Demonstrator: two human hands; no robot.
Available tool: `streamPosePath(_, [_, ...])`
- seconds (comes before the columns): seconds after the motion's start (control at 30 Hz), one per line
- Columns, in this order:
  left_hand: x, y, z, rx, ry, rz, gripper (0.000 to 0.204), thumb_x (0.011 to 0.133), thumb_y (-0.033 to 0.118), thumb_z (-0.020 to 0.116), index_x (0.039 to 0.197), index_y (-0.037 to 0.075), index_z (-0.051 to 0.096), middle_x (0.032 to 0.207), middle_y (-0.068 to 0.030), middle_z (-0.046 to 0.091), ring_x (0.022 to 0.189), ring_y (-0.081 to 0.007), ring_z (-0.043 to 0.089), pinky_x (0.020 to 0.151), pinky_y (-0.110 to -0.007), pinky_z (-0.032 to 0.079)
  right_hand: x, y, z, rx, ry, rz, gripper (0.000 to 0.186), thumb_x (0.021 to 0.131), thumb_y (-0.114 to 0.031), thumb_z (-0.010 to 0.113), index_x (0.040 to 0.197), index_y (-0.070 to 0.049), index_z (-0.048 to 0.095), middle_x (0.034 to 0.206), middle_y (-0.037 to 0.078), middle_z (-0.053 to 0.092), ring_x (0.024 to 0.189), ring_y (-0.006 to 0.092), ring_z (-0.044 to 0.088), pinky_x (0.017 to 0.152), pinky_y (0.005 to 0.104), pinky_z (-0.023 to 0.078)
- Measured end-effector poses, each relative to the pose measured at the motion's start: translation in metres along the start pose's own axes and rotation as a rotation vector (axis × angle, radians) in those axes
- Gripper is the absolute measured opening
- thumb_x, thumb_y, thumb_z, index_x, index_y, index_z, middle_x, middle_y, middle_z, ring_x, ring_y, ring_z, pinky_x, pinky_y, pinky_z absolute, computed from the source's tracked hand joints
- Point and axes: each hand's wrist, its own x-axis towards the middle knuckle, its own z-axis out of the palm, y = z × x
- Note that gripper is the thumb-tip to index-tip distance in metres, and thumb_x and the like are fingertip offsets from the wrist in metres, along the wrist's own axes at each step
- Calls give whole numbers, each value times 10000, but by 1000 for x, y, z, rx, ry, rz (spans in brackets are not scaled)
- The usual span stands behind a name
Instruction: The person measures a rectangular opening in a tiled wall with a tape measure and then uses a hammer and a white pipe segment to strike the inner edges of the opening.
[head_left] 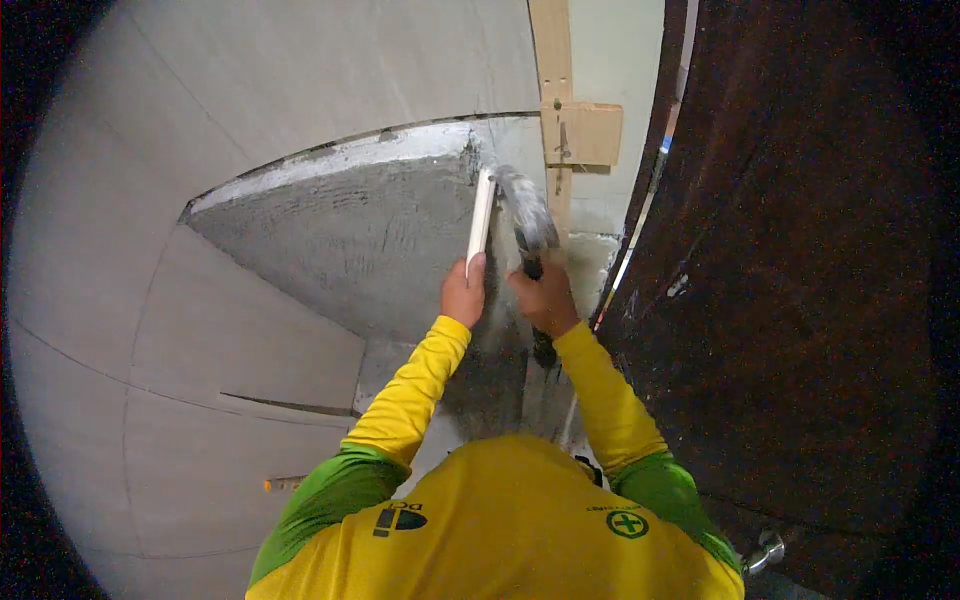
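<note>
My left hand (462,292) is closed around a narrow white strip (481,210), which points up at a patch of rough grey mortar (330,230) with a white band (380,148) along its upper edge. My right hand (545,298) grips the black handle of a hammer-like tool (530,225) just beside the strip; its metal head is blurred, and whether it touches the strip or the surface I cannot tell.
Large grey tiles (180,350) surround the mortar patch on the left and above. A wooden batten with a short block (590,135) stands on the pale strip to the right. Beyond it is a dark brown panel (790,250) with a metal handle (768,550) low down.
</note>
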Motion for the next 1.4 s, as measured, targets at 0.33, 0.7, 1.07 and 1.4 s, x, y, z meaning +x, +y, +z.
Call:
streamPosePath(0.33, [7, -13, 5, -158, -72, 2, 463, 923, 414, 393, 842, -14, 549, 670, -174, 553, 558, -303, 547, 546, -392, 433, 15, 24, 6, -323, -116, 240, 239, 771, -257, 591, 795, -20, 580, 767, 151, 611, 682, 222, 586, 599, 342, 440])
streamPosePath(0.7, [-38, 8, 16, -137, -205, 26, 419, 906, 397, 430, 976, 3, 554, 836, -247, 598, 791, -433, 575, 688, -432, 459, -49, 91, 4, -555, 160, -530, 281, 814, -239, 578, 1061, -106, 570, 1036, 162, 600, 879, 318, 598, 723, 409, 478])
streamPosePath(1.07, [-7, -1, -3, -1, 7, -74, 451, 887, 472, 444, 902, 28, 528, 774, -268, 585, 745, -459, 560, 637, -478, 445, -46, 52, 6, 163, 221, -186, 98, 795, -110, 644, 781, -104, 547, 632, -54, 481, 545, 55, 443, 478, 222, 362])
streamPosePath(1.4, [2, -2, -17, 109, 32, 3, 444, 880, 474, 459, 888, 36, 530, 779, -247, 589, 739, -439, 565, 629, -476, 442, -34, -10, 2, 304, 150, -228, 126, 824, -162, 605, 784, -53, 554, 723, 18, 521, 675, 109, 491, 595, 272, 411])
